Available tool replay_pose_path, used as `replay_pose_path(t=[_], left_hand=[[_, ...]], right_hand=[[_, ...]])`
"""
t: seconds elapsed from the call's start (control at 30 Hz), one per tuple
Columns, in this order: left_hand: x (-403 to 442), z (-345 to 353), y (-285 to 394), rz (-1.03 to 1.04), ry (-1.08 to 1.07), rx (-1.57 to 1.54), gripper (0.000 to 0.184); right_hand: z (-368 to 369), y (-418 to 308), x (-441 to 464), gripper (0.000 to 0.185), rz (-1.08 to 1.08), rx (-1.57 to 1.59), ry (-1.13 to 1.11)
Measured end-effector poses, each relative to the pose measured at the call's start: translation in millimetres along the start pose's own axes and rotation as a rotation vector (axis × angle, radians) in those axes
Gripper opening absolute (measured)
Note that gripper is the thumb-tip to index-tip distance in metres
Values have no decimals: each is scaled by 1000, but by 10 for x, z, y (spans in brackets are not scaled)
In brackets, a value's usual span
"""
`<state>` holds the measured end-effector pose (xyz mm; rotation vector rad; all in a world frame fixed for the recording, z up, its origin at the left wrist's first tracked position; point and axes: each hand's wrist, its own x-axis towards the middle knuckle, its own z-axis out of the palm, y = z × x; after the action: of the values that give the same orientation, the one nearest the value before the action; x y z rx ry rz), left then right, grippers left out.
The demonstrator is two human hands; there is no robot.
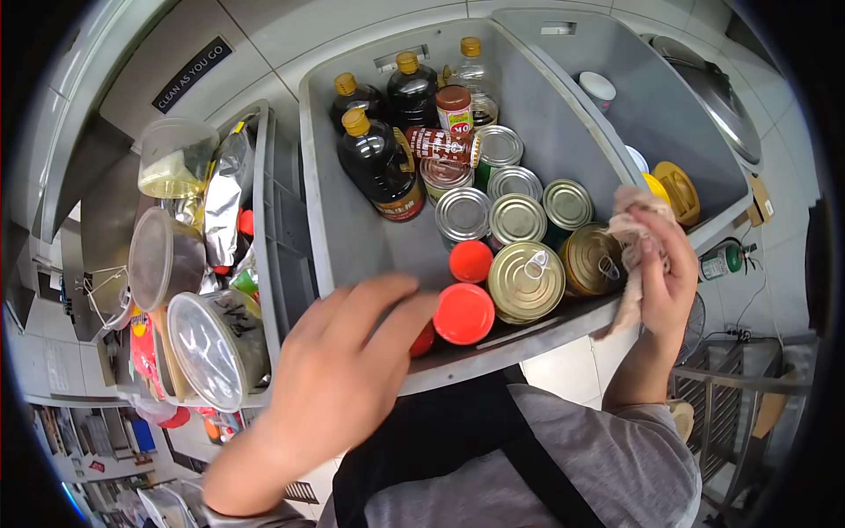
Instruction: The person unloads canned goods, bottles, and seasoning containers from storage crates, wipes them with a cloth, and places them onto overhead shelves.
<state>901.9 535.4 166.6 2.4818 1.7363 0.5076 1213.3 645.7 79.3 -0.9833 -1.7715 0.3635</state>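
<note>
My left hand point(339, 361), slightly blurred, hovers over the near rim of the middle grey bin point(319, 176), fingers apart and curved. Its fingertips are beside a red-lidded jar point(464, 313). Another red lid point(422, 341) shows partly beneath them; my thumb is hidden, and contact is unclear. My right hand point(664, 277) is closed around a crumpled pinkish cloth point(635, 229) at the bin's right rim. Near the cloth stand a gold ring-pull can point(526, 282) and a darker can point(594, 260). A smaller red lid point(471, 261) lies just behind.
Dark sauce bottles point(378, 167) and several silver-topped cans point(517, 220) stand in the middle bin. A brown-labelled bottle point(440, 145) lies on cans. The left bin point(286, 229) holds plastic tubs point(207, 348) and foil packs; the right bin point(563, 62) holds a white-lidded container point(598, 86).
</note>
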Motion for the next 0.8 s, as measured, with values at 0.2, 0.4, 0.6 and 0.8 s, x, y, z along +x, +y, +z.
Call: replay_pose_path(t=[0.2, 0.4, 0.6, 0.8], left_hand=[[1097, 711, -331, 138, -375, 95, 54], [1760, 1268, -305, 200, -626, 96, 78], [1746, 1459, -654, 191, -554, -252, 87], [1745, 975, -837, 58, -481, -428, 82]], right_hand=[[-9, 164, -16, 30, 87, 101, 20], [75, 249, -101, 59, 78, 262, 125], [43, 292, -116, 57, 46, 262, 86], [27, 281, -89, 56, 6, 258, 19]])
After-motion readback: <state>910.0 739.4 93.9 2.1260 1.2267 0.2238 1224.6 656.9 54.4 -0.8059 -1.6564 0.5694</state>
